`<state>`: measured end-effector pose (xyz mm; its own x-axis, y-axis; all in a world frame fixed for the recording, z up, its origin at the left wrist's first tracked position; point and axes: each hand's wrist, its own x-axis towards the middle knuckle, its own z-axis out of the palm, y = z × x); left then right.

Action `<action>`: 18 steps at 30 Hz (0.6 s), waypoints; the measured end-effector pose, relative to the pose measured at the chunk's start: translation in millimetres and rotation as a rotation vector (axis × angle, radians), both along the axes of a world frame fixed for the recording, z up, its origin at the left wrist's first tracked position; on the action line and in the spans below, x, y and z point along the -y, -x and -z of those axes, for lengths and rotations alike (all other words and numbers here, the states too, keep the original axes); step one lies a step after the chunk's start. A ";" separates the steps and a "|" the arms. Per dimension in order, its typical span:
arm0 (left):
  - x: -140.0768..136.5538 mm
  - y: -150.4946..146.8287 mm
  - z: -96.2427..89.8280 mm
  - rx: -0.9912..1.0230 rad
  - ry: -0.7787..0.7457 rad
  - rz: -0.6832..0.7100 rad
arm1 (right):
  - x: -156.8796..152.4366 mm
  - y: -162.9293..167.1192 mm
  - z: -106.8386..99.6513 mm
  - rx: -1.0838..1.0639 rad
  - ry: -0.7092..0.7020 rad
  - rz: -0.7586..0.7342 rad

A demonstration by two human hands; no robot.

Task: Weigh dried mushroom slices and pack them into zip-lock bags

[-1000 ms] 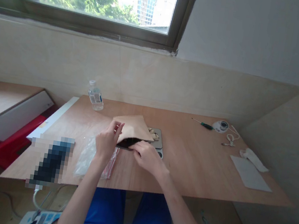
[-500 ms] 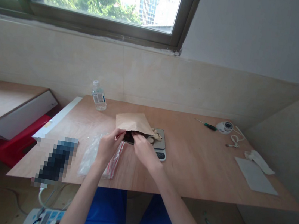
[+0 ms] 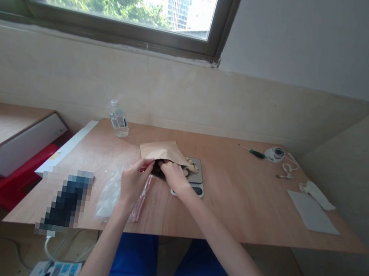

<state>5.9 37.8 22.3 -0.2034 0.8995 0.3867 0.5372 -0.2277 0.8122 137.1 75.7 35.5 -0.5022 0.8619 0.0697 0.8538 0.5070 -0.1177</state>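
Observation:
A brown paper bag (image 3: 165, 150) lies on the table with its dark mouth toward me. My left hand (image 3: 135, 176) pinches the left edge of the bag's mouth. Inside the opening are the fingers of my right hand (image 3: 173, 173), so I cannot see whether they grip anything. Partly behind the bag and right hand is a small kitchen scale (image 3: 197, 172) with pale, slice-like pieces (image 3: 192, 165) on its plate. Under and beside my left hand, clear zip bags (image 3: 109, 196) with red seal strips lie flat.
A water bottle (image 3: 119, 120) stands at the back left. At left is a blurred-out dark object (image 3: 67, 203) with a white cable. Toward the right are a screwdriver (image 3: 255, 153), a white dome camera (image 3: 275, 154) and a white sheet (image 3: 312, 213). A power strip (image 3: 58, 272) sits below the table edge.
My right hand has pushed deeper into the paper bag, its fingers now hidden inside. The left hand keeps its hold on the edge. The whole view has shifted slightly.

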 end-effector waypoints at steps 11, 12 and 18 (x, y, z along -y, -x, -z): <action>-14.2 5.0 -20.0 -0.056 0.008 -0.079 | 28.1 -19.1 -6.9 -0.388 -0.277 -0.253; -20.7 6.0 -24.0 -0.064 -0.006 -0.098 | 36.0 -22.3 -3.6 -0.499 -0.329 -0.224; -76.2 7.1 -37.3 0.096 -0.153 -0.269 | 61.0 -60.7 53.9 -0.786 -0.549 0.311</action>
